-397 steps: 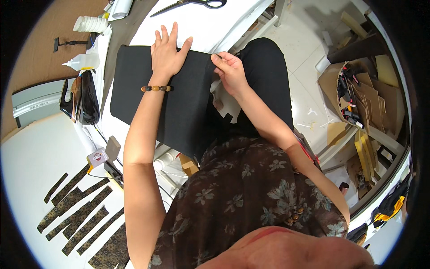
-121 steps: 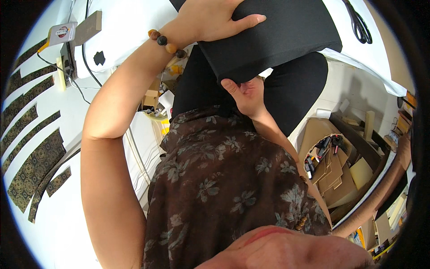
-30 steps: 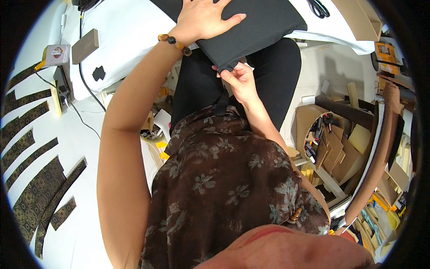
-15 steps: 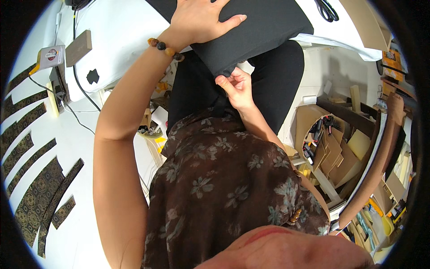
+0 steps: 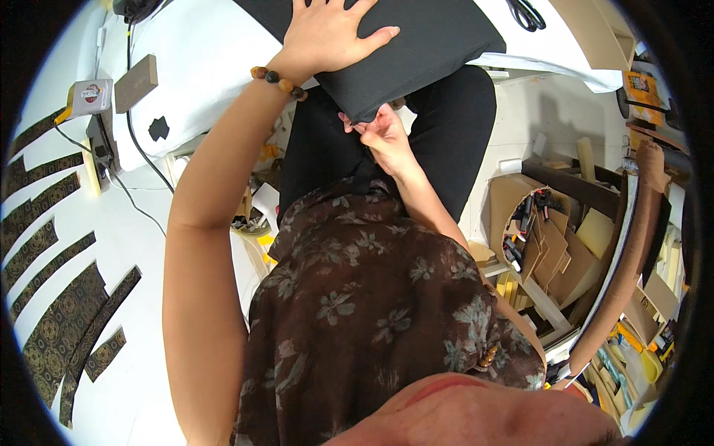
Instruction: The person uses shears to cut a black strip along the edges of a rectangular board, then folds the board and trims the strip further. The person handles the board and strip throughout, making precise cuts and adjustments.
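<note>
A black, cloth-covered slab (image 5: 424, 48) lies over the table's front edge, one corner jutting toward my lap. My left hand (image 5: 327, 37) is spread flat on top of it, fingers apart; a bead bracelet circles that wrist. Under the jutting corner, my right hand (image 5: 388, 141) has its fingers curled around the black cloth, with fingertips showing on both sides of the corner. Part of that grip is hidden beneath the slab.
On the white table (image 5: 201, 59) lie a grey-brown block (image 5: 137, 83), a small black scrap (image 5: 158, 128) and a coiled black cable (image 5: 526, 13). Dark patterned strips (image 5: 67, 320) are spread out at the left. Cardboard offcuts (image 5: 547, 241) fill a bin at the right.
My right hand has shifted its grip at the slab's corner; its fingertips now reach past the corner's left side. My left hand stays pressed on top. The view has shifted slightly.
</note>
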Demonstrator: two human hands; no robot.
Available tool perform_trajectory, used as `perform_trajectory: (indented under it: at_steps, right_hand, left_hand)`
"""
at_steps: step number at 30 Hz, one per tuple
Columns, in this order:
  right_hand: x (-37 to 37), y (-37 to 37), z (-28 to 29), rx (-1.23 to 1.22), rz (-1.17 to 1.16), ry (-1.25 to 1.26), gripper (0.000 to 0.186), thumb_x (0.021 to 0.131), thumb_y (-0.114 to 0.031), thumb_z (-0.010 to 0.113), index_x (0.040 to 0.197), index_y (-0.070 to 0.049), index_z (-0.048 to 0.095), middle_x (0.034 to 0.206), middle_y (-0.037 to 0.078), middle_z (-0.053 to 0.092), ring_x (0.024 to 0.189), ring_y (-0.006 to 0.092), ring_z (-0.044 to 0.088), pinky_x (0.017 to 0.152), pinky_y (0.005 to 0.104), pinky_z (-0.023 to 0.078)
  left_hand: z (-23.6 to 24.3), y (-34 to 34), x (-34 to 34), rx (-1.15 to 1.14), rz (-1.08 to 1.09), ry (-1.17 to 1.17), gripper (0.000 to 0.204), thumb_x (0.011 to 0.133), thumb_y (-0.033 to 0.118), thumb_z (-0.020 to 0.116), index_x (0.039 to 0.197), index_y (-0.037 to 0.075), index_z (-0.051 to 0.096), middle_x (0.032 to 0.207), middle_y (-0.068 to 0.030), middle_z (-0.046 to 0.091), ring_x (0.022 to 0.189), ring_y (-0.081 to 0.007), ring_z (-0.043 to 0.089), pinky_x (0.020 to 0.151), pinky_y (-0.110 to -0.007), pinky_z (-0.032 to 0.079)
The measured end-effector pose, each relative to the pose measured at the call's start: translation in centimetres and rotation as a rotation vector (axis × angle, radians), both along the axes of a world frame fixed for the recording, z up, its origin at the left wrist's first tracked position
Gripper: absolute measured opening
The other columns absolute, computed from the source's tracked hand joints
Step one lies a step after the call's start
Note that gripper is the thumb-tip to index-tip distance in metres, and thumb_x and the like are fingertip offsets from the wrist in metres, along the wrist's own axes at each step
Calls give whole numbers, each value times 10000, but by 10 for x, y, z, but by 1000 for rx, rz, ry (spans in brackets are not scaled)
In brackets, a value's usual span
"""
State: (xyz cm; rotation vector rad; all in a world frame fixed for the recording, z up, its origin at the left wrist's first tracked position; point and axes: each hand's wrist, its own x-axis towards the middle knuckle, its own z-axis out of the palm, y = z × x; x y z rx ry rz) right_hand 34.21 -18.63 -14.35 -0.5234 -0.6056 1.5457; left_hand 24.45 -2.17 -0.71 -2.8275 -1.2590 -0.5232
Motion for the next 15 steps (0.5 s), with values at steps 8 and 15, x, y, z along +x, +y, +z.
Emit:
perform_trajectory:
  at_steps: [8,15]
  right_hand:
    - [-12,7,32,-156,-218,-80,297,770,-23,825,970,-36,606,939,23,667,821,65,600,788,227,501]
    - [0,1,20,-123,-221,-155,190,798,-9,795,864,-54,622,834,9,677,721,44,590,737,194,496]
  left_hand:
    - [-3,-3,1,2,6,-21,698,891,559,540,1453,157,443,1490,-303,332,1388,-504,273,1117,-623,218]
    - [-4,-1,0,8,6,-11,702,890,561,540,1456,159,440,1490,-301,333,1391,-498,271,1122,-615,216]
